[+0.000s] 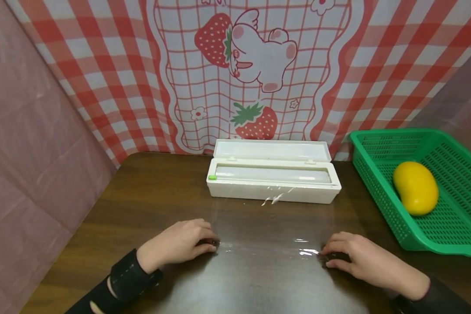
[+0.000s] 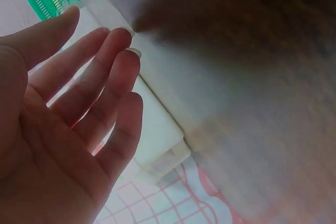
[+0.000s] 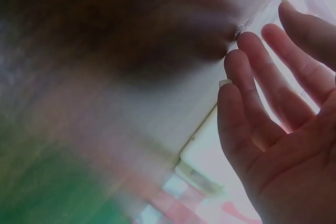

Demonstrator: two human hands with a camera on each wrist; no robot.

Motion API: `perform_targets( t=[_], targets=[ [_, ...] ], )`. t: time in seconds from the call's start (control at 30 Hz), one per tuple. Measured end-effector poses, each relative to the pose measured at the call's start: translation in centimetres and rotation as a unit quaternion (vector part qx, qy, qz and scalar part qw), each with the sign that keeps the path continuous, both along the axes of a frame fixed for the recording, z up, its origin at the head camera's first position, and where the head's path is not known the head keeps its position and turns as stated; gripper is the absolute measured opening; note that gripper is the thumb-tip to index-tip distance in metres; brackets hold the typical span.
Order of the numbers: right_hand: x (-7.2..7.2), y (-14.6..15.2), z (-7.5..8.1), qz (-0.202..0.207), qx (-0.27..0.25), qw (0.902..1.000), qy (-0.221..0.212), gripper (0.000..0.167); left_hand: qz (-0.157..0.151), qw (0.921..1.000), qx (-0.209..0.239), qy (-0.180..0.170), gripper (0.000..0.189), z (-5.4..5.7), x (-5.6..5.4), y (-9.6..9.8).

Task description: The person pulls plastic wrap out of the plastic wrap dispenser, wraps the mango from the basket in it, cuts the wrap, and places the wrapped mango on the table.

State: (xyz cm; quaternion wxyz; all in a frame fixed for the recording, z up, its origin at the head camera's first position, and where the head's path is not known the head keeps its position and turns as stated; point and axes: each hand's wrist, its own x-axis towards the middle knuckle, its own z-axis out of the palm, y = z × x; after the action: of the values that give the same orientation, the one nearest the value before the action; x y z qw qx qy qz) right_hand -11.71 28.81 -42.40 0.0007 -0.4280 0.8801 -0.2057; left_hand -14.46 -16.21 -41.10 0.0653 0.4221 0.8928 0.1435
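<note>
A sheet of clear cling film (image 1: 267, 226) stretches over the wooden table from a white cling film dispenser (image 1: 274, 192), whose lid stands raised at the back. My left hand (image 1: 182, 244) holds the sheet's near left corner between thumb and curved fingers. At the opposite near corner, my right hand (image 1: 359, 257) pinches the film, which bunches at the fingertips. Bright creases show along the near edge between the hands. In the left wrist view, the fingers (image 2: 123, 72) curve in front of the dispenser. The right wrist view shows film gathered by the fingertips (image 3: 247, 40).
On the right stands a green plastic basket (image 1: 380, 200) with a yellow mango-shaped object (image 1: 416, 187) inside. A bright green slider (image 1: 212, 177) sits at the dispenser's left end. Behind the table (image 1: 141, 196) hangs a red-and-white checked cloth (image 1: 133, 78) with strawberries.
</note>
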Motion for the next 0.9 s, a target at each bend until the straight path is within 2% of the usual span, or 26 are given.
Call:
perform_targets(
  t=[0.13, 0.37, 0.47, 0.6, 0.77, 0.9],
  targets=[
    [0.1, 0.0, 0.2, -0.002, 0.001, 1.0, 0.0, 0.022, 0.004, 0.9999, -0.004, -0.01, 0.019, 0.2, 0.0, -0.1],
    [0.4, -0.1, 0.5, -0.001, -0.002, 1.0, -0.009, 0.018, -0.013, 0.9998, -0.005, 0.015, 0.013, 0.0, 0.1, -0.1],
    [0.6, -0.3, 1.0, 0.001, -0.004, 1.0, 0.003, 0.018, -0.013, 0.9997, -0.003, 0.021, 0.011, 0.0, 0.1, -0.2],
    [0.9, -0.5, 2.4, -0.009, 0.0, 0.9995, 0.031, 0.02, -0.012, 0.9995, -0.001, 0.029, 0.009, 0.1, 0.1, -0.2],
    [1.1, -0.4, 4.9, -0.035, 0.008, 0.9978, 0.055, 0.024, -0.012, 0.9995, -0.001, 0.03, 0.01, 0.1, 0.2, -0.3],
    [1.0, 0.1, 6.7, -0.06, 0.019, 0.9928, 0.101, 0.031, -0.014, 0.9994, 0.004, 0.03, 0.01, 0.1, 0.2, -0.3]
  ],
)
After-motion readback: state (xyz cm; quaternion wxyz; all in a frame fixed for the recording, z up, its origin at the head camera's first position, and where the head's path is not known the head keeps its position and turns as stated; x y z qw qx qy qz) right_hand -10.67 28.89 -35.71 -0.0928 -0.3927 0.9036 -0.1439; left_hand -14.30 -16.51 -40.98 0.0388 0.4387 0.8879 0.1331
